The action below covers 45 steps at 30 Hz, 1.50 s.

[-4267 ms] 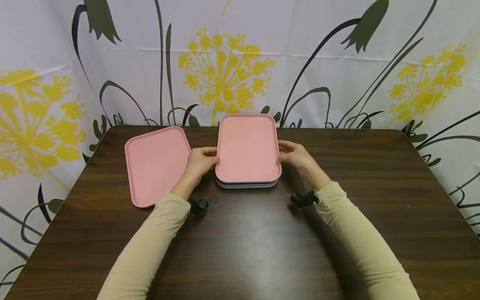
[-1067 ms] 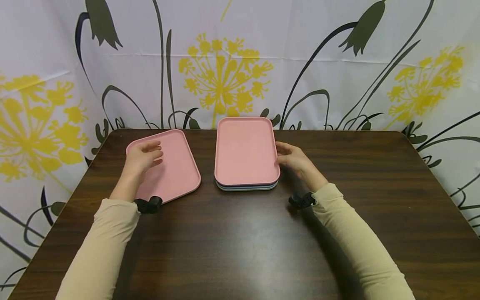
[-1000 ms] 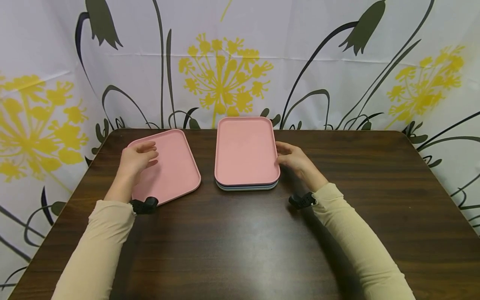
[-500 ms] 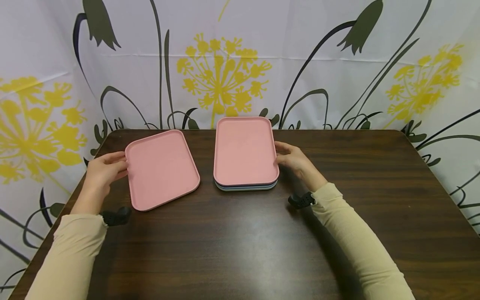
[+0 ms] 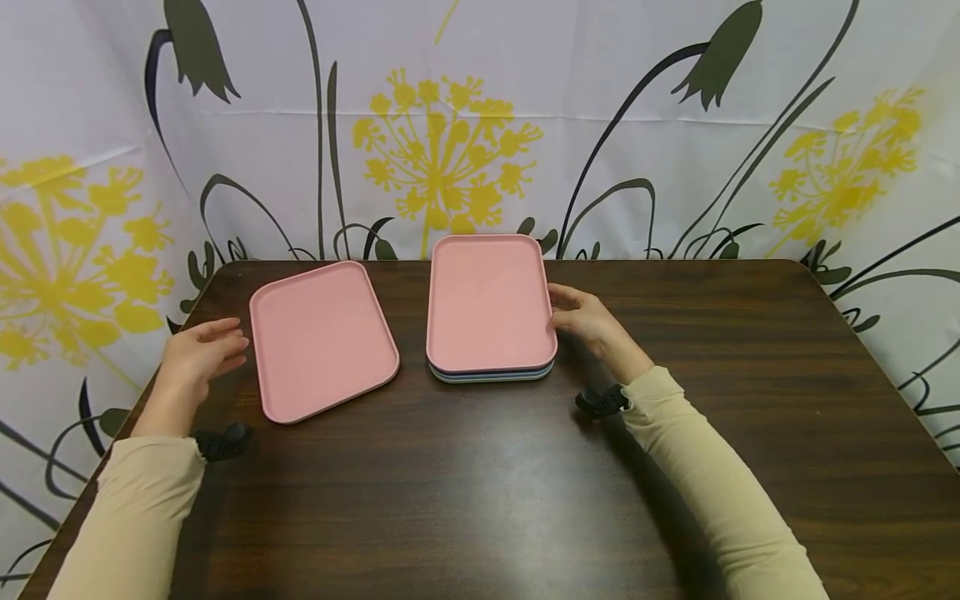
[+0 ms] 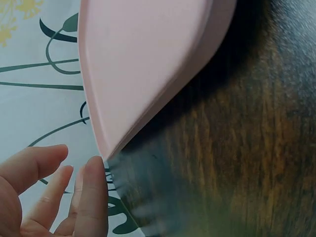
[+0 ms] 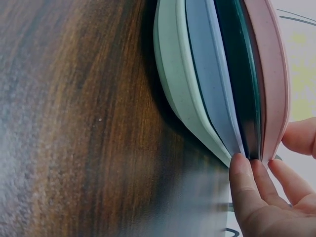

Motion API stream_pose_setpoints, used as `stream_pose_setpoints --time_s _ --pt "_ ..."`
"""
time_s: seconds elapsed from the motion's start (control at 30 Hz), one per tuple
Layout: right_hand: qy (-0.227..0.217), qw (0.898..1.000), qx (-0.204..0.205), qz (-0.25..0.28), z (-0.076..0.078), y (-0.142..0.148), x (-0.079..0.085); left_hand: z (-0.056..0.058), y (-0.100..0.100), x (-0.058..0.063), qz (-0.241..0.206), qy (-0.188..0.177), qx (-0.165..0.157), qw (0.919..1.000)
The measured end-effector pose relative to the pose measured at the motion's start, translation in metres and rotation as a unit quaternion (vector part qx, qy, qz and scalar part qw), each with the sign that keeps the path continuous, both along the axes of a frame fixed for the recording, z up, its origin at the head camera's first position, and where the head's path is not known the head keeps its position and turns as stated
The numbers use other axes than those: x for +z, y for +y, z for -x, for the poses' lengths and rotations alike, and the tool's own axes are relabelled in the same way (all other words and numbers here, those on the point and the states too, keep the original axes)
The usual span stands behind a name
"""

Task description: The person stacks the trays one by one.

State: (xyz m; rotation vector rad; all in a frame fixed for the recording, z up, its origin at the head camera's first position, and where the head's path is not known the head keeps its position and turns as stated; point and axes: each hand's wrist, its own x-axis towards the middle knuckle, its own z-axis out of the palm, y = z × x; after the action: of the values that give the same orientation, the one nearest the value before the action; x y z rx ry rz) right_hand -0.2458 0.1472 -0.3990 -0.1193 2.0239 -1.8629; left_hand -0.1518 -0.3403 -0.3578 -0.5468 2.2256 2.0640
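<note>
A pink tray [image 5: 324, 342] lies slightly turned on the left of the table. Just off its left edge is my left hand [image 5: 198, 358], fingers loosely spread and holding nothing; in the left wrist view its fingertips [image 6: 94, 168] are near the tray's corner. In the middle stands a stack of trays, with a pink tray [image 5: 491, 304] on top. The right wrist view shows a dark green tray [image 7: 239, 74], a blue-grey tray [image 7: 210, 64] and a light green tray [image 7: 177, 74] below it. My right hand [image 5: 596, 325] touches the stack's right side with fairly straight fingers.
The trays are on a dark brown wooden table [image 5: 465, 483]. A white cloth [image 5: 600, 75] with yellow and dark green plant patterns hangs behind and beside it. A black wrist device [image 5: 225, 442] is on the left wrist, another device [image 5: 600, 402] on the right.
My left hand has gone from the stack's left side, across the single pink tray to its left edge, then slightly off it. My right hand stays at the stack.
</note>
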Motion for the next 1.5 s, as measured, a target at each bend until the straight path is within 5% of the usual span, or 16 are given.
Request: stream_pose_setpoints --time_s 0.1,0.63,0.87,1.1,1.5 --pt "-0.013 0.999 -0.01 -0.031 -0.007 -0.006 0.012 0.0 -0.001 -0.002 0.001 -0.006 -0.005 1.0" --pt "-0.017 0.999 -0.012 -0.038 -0.007 -0.008 0.012 0.002 -0.003 -0.015 0.081 -0.071 -0.043 0.9933" --pt "-0.011 0.999 -0.014 -0.036 -0.007 -0.007 0.012 0.003 -0.002 -0.017 0.064 -0.085 -0.044 0.9933" --pt "-0.012 0.999 -0.013 -0.029 -0.007 -0.007 0.014 0.005 0.0 -0.017 0.109 -0.11 -0.047 0.9868" --pt "-0.014 0.999 -0.014 -0.036 -0.007 -0.006 0.013 0.007 -0.001 -0.021 0.124 -0.108 -0.054 0.985"
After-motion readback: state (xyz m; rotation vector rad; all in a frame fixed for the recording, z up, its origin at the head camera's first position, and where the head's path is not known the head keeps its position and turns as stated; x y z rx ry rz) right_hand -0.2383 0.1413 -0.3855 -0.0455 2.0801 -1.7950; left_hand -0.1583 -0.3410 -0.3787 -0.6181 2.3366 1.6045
